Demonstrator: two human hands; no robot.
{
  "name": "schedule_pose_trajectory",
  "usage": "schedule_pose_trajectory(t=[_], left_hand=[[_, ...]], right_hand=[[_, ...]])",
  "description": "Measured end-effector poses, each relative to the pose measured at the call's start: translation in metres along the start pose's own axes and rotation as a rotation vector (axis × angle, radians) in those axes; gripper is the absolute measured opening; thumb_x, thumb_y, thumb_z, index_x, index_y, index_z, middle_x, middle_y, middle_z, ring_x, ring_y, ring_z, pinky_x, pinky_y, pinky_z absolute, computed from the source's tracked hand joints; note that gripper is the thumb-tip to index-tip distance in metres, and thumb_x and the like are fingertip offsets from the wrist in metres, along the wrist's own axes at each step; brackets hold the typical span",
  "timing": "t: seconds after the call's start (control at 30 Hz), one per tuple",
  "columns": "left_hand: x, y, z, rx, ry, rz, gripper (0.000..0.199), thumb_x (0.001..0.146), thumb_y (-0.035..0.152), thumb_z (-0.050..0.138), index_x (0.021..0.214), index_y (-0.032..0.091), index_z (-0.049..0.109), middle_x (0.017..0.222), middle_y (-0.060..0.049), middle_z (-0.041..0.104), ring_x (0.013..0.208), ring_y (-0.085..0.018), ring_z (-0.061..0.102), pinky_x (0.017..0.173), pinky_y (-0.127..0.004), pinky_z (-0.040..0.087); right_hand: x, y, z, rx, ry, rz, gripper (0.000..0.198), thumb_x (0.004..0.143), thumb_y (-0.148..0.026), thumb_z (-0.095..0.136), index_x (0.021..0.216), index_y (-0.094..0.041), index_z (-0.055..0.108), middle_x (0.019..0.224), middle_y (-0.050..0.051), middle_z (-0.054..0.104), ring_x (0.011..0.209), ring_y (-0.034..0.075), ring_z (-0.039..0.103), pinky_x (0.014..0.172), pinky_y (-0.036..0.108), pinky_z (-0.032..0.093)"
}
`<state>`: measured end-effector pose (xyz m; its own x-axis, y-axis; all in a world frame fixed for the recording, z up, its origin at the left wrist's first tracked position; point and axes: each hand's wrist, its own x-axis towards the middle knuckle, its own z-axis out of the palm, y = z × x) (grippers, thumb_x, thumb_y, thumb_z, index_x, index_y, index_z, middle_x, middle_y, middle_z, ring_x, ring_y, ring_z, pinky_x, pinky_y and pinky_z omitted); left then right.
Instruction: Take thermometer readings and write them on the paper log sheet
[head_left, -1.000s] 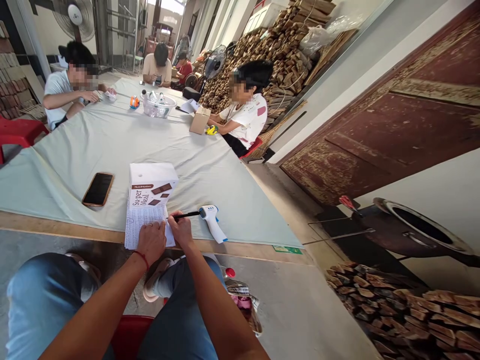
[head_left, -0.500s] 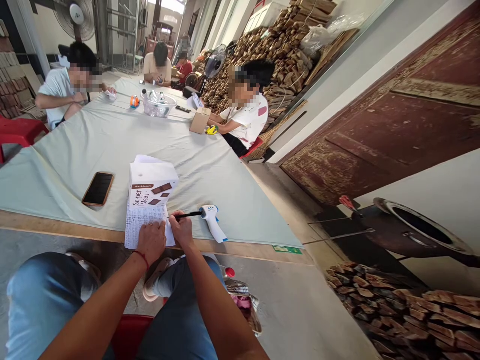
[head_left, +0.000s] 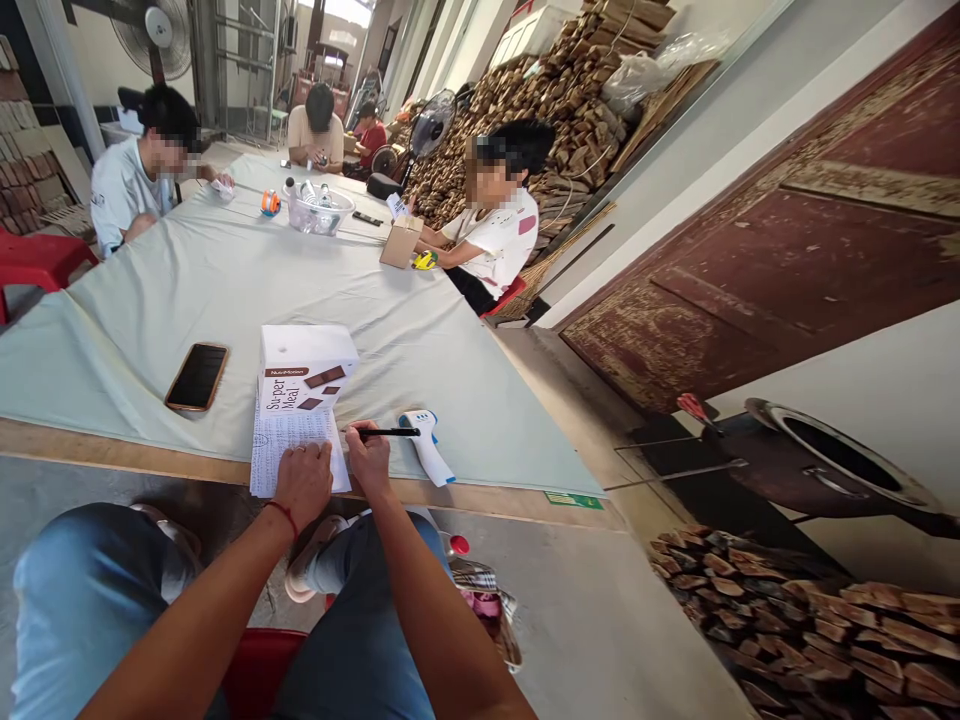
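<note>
My left hand [head_left: 304, 475] lies on a sheet of handwritten paper [head_left: 274, 455], fingers stretched out over its lower part. A black pen [head_left: 390, 432] is held in my right hand [head_left: 367, 460], just off the paper's right edge. The pen's far end points right, overlapping the white and blue infrared thermometer [head_left: 429, 450] in view. Behind the writing stands a white box [head_left: 309, 350] printed "Su-per Meal", at the top of the paper. On the left, a phone [head_left: 197, 377] rests face up on the cloth.
A pale cloth covers the long table [head_left: 480, 420]. Farther off are a clear plastic basket [head_left: 319, 215] of bottles, an orange tape roll [head_left: 270, 203], a cardboard box [head_left: 401, 241] and a yellow tape measure [head_left: 424, 260]. Several people sit around. Firewood [head_left: 825, 620] is stacked at right.
My right hand has shifted slightly right with the pen, away from the paper. My left hand stays put. The person at left has lowered an arm.
</note>
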<state>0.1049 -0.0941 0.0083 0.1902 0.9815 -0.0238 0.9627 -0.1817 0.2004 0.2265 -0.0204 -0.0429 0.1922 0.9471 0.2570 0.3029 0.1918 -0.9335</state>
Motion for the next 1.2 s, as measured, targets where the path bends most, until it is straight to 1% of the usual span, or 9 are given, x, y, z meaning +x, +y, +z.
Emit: schedule_pose_trajectory(t=[0.17,0.27,0.37,0.47,0.63,0.73,0.9,1.07,1.2], left_hand=[[-0.005,-0.004,0.006,0.003,0.064,0.04,0.043,0.096,0.02,0.04,0.136,0.011,0.051,0.112,-0.015,0.064,0.105,-0.028,0.06,0.089,-0.043,0.043],[-0.011,-0.009,0.006,-0.006,0.087,0.082,0.041,0.097,0.023,0.038,0.134,0.013,0.053,0.113,-0.014,0.063,0.105,-0.028,0.06,0.09,-0.043,0.043],[-0.017,-0.019,0.003,-0.017,0.089,0.104,0.038,0.095,0.032,0.048,0.128,0.015,0.057,0.114,-0.014,0.062,0.104,-0.029,0.059,0.09,-0.045,0.044],[-0.023,-0.035,0.0,-0.031,0.146,0.141,0.042,0.086,0.042,0.064,0.12,0.017,0.062,0.126,-0.015,0.058,0.117,-0.033,0.053,0.097,-0.047,0.044],[-0.028,-0.066,0.006,-0.043,0.185,0.27,0.045,0.085,0.038,0.068,0.125,0.02,0.061,0.141,-0.013,0.054,0.135,-0.03,0.044,0.112,-0.048,0.036],[-0.03,-0.073,0.008,-0.046,0.187,0.313,0.04,0.089,0.036,0.063,0.127,0.021,0.061,0.143,-0.012,0.054,0.137,-0.028,0.045,0.113,-0.047,0.038],[-0.032,-0.069,0.008,-0.03,0.202,0.291,0.034,0.093,0.033,0.058,0.124,0.021,0.064,0.143,-0.012,0.056,0.137,-0.028,0.047,0.113,-0.048,0.039],[-0.033,-0.067,0.01,-0.016,0.219,0.295,0.036,0.092,0.033,0.06,0.126,0.02,0.063,0.142,-0.013,0.056,0.137,-0.029,0.047,0.114,-0.049,0.039],[-0.034,-0.068,0.016,-0.021,0.247,0.298,0.037,0.094,0.032,0.056,0.128,0.019,0.062,0.143,-0.014,0.055,0.138,-0.029,0.046,0.114,-0.05,0.037]], right_hand=[[0.001,0.006,0.0,0.074,0.061,-0.033,0.025,0.079,-0.043,0.051,0.082,-0.019,0.058,0.07,0.0,0.06,0.067,0.016,0.052,0.067,0.029,0.046],[0.002,0.01,0.001,0.017,0.068,-0.106,0.024,0.086,-0.037,0.045,0.093,-0.019,0.06,0.084,0.003,0.063,0.076,0.018,0.056,0.075,0.031,0.049],[0.007,0.011,-0.001,-0.232,-0.011,-0.2,0.029,0.089,-0.023,0.04,0.105,-0.018,0.063,0.099,0.009,0.065,0.092,0.021,0.059,0.087,0.034,0.048],[0.017,0.008,-0.008,-0.579,-0.103,-0.231,0.042,0.085,-0.008,0.039,0.118,-0.015,0.063,0.109,0.014,0.064,0.103,0.024,0.057,0.094,0.034,0.045],[0.032,0.008,-0.018,-0.89,-0.138,-0.218,0.055,0.081,0.0,0.041,0.131,-0.01,0.059,0.115,0.019,0.061,0.105,0.026,0.055,0.096,0.035,0.043],[0.035,0.013,-0.019,-0.853,-0.12,-0.231,0.057,0.079,0.0,0.041,0.132,-0.011,0.059,0.115,0.019,0.061,0.104,0.027,0.055,0.095,0.038,0.043],[0.022,0.021,-0.017,-0.618,0.01,-0.32,0.052,0.078,-0.007,0.043,0.126,-0.015,0.063,0.119,0.017,0.059,0.112,0.029,0.052,0.098,0.044,0.042],[-0.009,0.017,-0.016,-0.44,-0.064,-0.429,0.034,0.088,-0.019,0.045,0.114,-0.02,0.067,0.118,0.012,0.061,0.111,0.025,0.053,0.102,0.044,0.043],[-0.018,0.015,-0.015,-0.359,-0.062,-0.393,0.029,0.09,-0.026,0.046,0.107,-0.019,0.069,0.113,0.013,0.064,0.108,0.025,0.055,0.099,0.042,0.045]])
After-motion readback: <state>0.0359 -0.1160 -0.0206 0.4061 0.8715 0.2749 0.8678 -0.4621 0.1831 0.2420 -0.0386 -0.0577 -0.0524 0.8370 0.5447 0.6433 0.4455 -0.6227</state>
